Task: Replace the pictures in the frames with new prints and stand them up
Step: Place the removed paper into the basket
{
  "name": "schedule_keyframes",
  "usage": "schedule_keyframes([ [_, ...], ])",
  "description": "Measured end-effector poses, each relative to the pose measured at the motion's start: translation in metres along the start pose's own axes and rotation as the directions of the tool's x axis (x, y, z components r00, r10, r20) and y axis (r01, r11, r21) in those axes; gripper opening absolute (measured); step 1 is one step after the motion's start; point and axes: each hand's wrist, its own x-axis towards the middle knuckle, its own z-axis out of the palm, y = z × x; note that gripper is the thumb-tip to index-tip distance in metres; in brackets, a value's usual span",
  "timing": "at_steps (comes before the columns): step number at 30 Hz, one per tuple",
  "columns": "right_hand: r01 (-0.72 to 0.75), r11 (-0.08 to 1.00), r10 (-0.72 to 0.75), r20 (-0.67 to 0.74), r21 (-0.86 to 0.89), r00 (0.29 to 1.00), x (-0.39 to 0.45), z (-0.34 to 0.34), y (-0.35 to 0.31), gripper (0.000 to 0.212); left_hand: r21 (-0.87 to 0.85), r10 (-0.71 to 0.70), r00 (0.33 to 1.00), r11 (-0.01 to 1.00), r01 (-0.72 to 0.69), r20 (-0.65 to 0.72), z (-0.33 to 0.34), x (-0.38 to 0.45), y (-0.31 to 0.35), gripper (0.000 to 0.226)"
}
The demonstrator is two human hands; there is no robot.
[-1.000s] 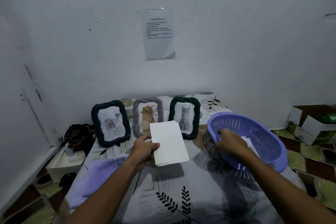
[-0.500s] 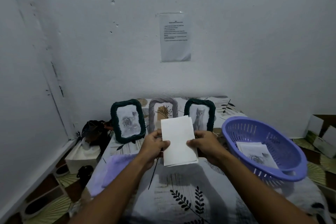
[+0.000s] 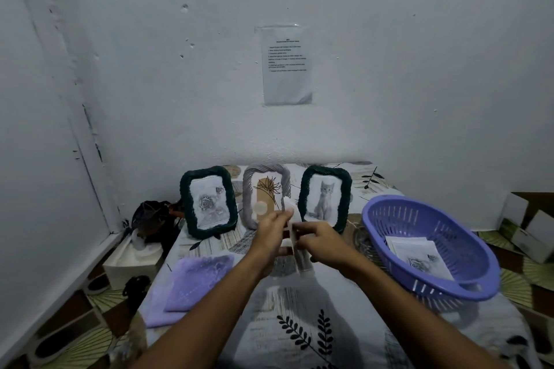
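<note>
Two hands: left hand point(image 3: 271, 229) and right hand point(image 3: 319, 238) meet over the bench point(image 3: 299, 323), each pinching the blurred stack of prints point(image 3: 292, 226) held edge-on between them.
Frames: three stand upright at the far edge, just beyond the hands; left green frame point(image 3: 209, 202), grey frame point(image 3: 265, 189), right green frame point(image 3: 325, 198).
Basket: purple basket point(image 3: 431, 244) to the right holds more sheets.
Cloth: purple cloth point(image 3: 192, 284) lies to the left.
Room: patterned bench surface lies open near the person.
</note>
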Motion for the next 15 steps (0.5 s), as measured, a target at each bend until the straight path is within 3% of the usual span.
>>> schedule_keyframes([
  [3,0.029,0.999,-0.03,-0.018,-0.042,0.999,0.0,-0.003,0.0,0.045,-0.025,0.008,1.0,1.0,-0.008,-0.029,0.001,0.003,-0.003,0.019],
  [5,0.04,0.997,-0.043,-0.051,-0.067,0.998,0.001,-0.006,0.002,0.04,-0.049,0.006,0.999,0.999,-0.008,-0.041,0.001,0.004,-0.004,0.026],
  [8,0.031,0.991,-0.053,-0.167,-0.129,0.985,0.002,-0.012,0.01,0.031,-0.1,0.007,0.999,0.995,-0.011,-0.039,0.002,0.005,-0.002,0.031],
  [10,0.0,0.988,-0.043,-0.278,-0.152,0.96,0.002,-0.018,0.019,0.037,-0.168,-0.008,0.999,0.986,0.002,-0.035,0.005,0.005,-0.001,0.031],
  [12,-0.027,0.997,0.002,-0.326,-0.07,0.945,0.0,-0.028,0.025,0.048,-0.241,-0.04,0.998,0.97,0.029,-0.043,0.012,0.01,-0.003,0.031],
  [15,-0.084,0.987,0.116,-0.248,0.136,0.962,-0.005,-0.043,0.03,0.038,-0.326,-0.088,0.995,0.943,0.067,-0.049,0.026,0.016,-0.005,0.032],
])
